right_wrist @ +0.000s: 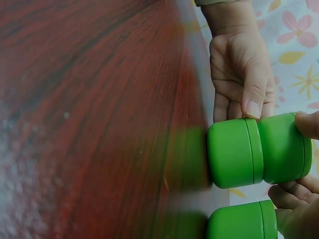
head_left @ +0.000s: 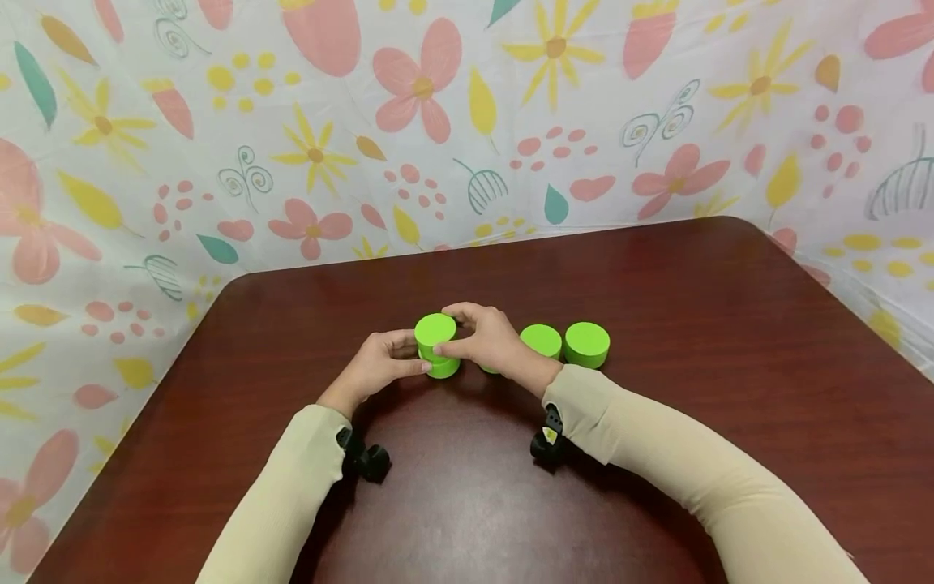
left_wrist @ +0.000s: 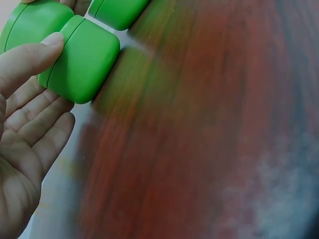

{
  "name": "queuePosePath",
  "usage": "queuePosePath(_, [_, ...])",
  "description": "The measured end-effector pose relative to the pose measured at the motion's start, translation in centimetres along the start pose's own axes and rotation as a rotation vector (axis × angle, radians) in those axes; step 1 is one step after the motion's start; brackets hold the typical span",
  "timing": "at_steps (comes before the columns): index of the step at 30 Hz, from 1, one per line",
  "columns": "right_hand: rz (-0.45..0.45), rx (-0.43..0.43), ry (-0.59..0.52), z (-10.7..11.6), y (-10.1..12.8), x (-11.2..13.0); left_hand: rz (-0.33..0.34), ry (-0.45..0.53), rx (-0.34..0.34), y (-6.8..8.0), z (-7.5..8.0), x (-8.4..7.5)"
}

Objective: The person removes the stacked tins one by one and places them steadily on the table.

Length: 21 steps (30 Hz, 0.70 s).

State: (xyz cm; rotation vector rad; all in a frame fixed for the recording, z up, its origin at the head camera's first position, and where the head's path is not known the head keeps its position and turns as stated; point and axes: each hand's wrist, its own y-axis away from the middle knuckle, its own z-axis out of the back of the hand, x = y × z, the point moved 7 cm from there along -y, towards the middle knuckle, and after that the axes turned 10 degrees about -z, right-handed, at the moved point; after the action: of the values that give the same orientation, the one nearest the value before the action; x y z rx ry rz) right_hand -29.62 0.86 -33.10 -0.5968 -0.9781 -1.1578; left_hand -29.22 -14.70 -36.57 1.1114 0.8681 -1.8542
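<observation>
Two small green lidded jars are stacked one on the other near the middle of the table. My left hand (head_left: 379,361) holds the lower jar (right_wrist: 230,154), its thumb (left_wrist: 30,62) at the lid seam and its fingers on the far side. The upper jar (head_left: 435,328) is pinched near its lid between the thumb and fingers of my right hand (head_left: 492,337). In the right wrist view the upper jar's base meets the lower jar's lid, slightly tilted against it. A third green jar (right_wrist: 239,221) stands close beside the stack, mostly hidden by my right hand in the head view.
Two more green jars, one (head_left: 541,339) partly behind the right wrist and one (head_left: 587,345) farther right, stand in a row on the dark red-brown table (head_left: 467,503). A flower-patterned cloth (head_left: 452,162) hangs behind the table's back edge.
</observation>
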Motion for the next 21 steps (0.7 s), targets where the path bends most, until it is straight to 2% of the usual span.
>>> queuePosePath(8, [0.005,0.005,-0.034,0.3,-0.1,-0.1,0.028,0.05,0.011,-0.5,-0.1,0.3])
queuePosePath(15, [0.026,-0.014,-0.05,1.3,0.2,0.5,0.042,0.009,0.009,-0.3,0.4,0.3])
queuePosePath(21, [0.026,-0.052,-0.05,3.1,0.7,0.6,0.023,-0.034,0.02,-0.5,0.7,0.0])
